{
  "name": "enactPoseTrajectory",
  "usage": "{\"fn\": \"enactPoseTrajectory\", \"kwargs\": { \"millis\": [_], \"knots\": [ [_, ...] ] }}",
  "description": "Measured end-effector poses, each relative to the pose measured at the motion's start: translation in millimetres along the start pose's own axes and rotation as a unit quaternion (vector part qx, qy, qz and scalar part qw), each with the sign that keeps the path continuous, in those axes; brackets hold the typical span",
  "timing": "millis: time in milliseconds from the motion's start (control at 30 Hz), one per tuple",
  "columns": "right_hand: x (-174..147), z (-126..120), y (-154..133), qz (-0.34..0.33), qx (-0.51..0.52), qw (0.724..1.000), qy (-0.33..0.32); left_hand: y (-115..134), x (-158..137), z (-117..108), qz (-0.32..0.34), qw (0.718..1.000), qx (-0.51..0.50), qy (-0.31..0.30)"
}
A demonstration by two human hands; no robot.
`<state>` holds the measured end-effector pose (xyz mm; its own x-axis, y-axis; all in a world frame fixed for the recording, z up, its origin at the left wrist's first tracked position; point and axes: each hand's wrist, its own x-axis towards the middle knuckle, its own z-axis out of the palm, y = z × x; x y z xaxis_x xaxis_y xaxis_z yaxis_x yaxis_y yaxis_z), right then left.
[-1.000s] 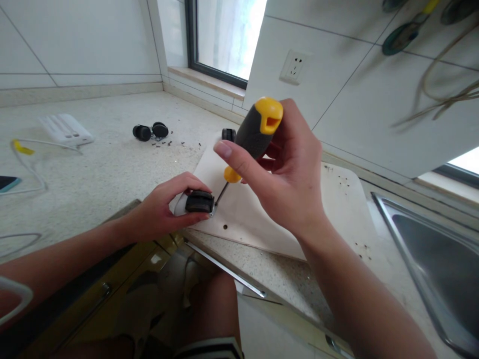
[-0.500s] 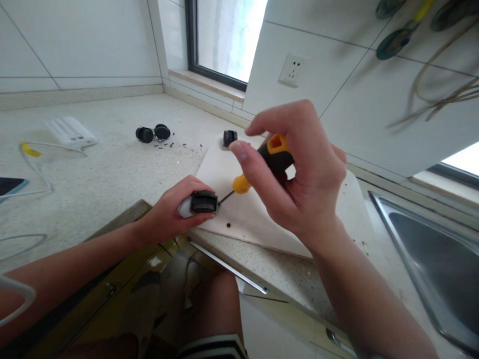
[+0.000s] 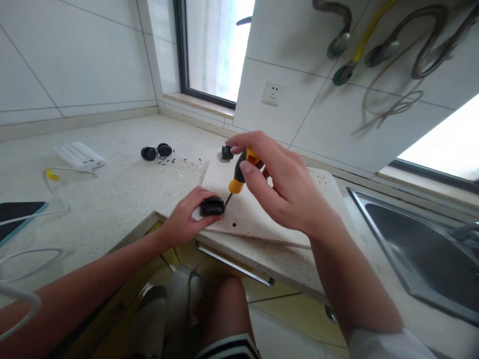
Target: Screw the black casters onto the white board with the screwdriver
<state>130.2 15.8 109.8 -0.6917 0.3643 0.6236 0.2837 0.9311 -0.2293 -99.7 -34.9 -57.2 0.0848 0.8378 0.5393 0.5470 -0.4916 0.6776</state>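
Note:
My left hand (image 3: pixel 189 214) grips a black caster wheel (image 3: pixel 212 206) at the near left corner of a white board (image 3: pixel 262 219). In my right hand (image 3: pixel 279 184) is a screwdriver (image 3: pixel 236 185) with a black and yellow handle, held between thumb and fingers. Its shaft slants down to the caster's right side; the exact contact of the tip is too small to make out. Another black caster (image 3: pixel 226 152) stands at the board's far left corner, just beyond my right fingertips. A dark hole (image 3: pixel 234 225) shows in the board near its front edge.
Two loose casters (image 3: pixel 156 151) lie on the counter with several small screws (image 3: pixel 173 160). A white power bank (image 3: pixel 80 155) with a cable and a dark tablet or phone (image 3: pixel 18 219) are at left. A steel sink (image 3: pixel 415 249) is at right. Hoses hang above.
The screwdriver has become more upright, and my right hand has shifted left and its fingers have moved on the handle. My left hand still holds the caster. The camera view has shifted.

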Motion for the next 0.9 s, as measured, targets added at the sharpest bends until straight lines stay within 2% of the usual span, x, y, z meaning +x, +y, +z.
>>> {"fn": "enactPoseTrajectory", "kwargs": {
  "millis": [133, 167, 300, 467, 567, 633, 733, 800, 867, 900],
  "knots": [
    [13, -5, 8, 0.048, -0.133, 0.99, 0.025, -1, -1, 0, 0.004, 1.0, -0.01, 0.002],
    [15, -5, 11, 0.052, -0.126, 0.99, 0.02, -1, -1, -1, 0.005, 1.0, -0.01, 0.002],
    [13, -3, 14, 0.01, 0.013, 0.999, -0.038, -1, -1, -1, 0.007, 1.0, -0.004, 0.0],
    [4, -1, -2, 0.007, -0.095, 0.995, 0.004, -8, -3, 3, 0.026, 0.999, 0.013, 0.014],
    [1, -4, -13, -0.011, -0.053, 0.997, -0.06, -11, -4, 6, 0.042, 0.998, 0.029, 0.031],
    [1, -6, -15, 0.016, -0.067, 0.996, -0.064, -10, -5, 6, 0.045, 0.998, 0.036, 0.031],
    [2, -9, -9, 0.094, -0.154, 0.983, -0.019, -6, -5, 6, 0.05, 0.997, 0.045, 0.033],
    [1, -13, -2, 0.08, -0.101, 0.991, -0.036, -4, -5, 5, 0.054, 0.997, 0.05, 0.034],
    [1, -18, 4, 0.012, 0.012, 0.996, -0.091, -3, -5, 5, 0.057, 0.996, 0.053, 0.032],
    [1, -19, 6, -0.006, 0.035, 0.994, -0.101, -4, -4, 5, 0.058, 0.996, 0.055, 0.031]
  ]
}}
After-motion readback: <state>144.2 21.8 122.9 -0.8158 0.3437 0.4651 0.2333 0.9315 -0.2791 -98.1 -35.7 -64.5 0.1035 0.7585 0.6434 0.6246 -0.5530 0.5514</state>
